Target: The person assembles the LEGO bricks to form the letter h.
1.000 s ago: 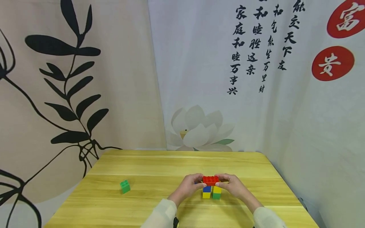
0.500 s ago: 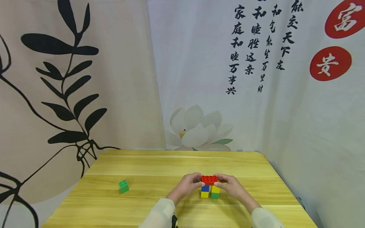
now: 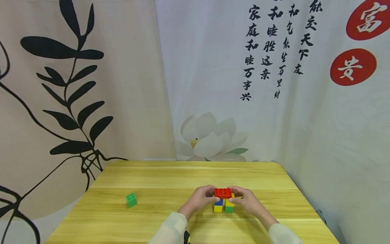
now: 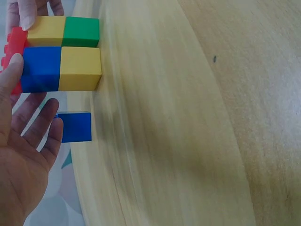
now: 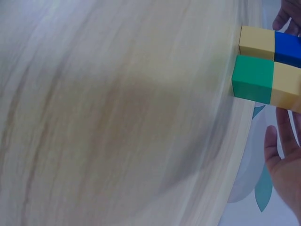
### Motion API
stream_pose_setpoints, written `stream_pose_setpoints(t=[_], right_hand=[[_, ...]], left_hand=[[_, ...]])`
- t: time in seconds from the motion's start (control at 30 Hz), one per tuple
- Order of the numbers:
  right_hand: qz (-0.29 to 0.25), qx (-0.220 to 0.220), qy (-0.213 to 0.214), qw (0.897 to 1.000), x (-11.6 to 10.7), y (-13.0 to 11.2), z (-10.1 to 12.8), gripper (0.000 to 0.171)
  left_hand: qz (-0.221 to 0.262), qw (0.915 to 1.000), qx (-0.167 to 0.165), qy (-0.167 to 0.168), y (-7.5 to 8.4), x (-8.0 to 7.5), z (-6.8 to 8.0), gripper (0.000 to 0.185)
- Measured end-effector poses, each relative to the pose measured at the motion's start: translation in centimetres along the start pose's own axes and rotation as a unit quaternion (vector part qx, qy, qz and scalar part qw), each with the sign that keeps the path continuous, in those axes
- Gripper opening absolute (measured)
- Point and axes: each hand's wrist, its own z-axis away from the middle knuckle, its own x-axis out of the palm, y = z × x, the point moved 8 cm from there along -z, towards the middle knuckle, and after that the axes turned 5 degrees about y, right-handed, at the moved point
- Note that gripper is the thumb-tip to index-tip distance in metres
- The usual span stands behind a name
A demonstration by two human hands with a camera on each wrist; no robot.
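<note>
"Two hands on the piece?"

"Confirmed. Left hand (image 3: 199,199) pinches the left end of the red brick (image 3: 223,193), thumb at the near side, fingers behind. Right hand (image 3: 249,201) pinches the right end likewise."

"Location of the red brick?"

"Flat across the tops of two stacks on the table (image 3: 167,223). Left stack (image 3: 218,205): blue over yellow. Right stack (image 3: 229,206): yellow over green. Both stand upright, narrow gap between."

"Pressed fully home?"

"Cannot tell; the thumbs cover part of the joint."

"Other bricks?"

"Two. Loose blue brick (image 4: 77,127) stands near the left stack, partly hidden by the left hand's fingers. Green brick (image 3: 131,200) rests on the table to the left, well apart from both hands."
</note>
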Motion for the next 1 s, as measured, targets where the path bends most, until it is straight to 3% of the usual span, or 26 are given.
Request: stream_pose_setpoints(t=[0.37,0.8,1.0], right_hand=[[0.022,-0.007,0.004,1.000,-0.6,-0.2,0.1,0.058],[0.055,-0.014,0.000,0.998,-0.4,-1.0,-0.6,0.050],[0.046,0.008,0.004,0.999,-0.1,-0.1,-0.5,0.053]], left_hand=[[-0.048,0.9986,0.015,-0.018,0.9,0.0,0.0,0.022],[-0.036,0.9987,0.016,-0.032,0.9,-0.1,-0.1,0.016],[-0.036,0.9988,0.014,-0.032,0.9,0.0,-0.1,0.019]])
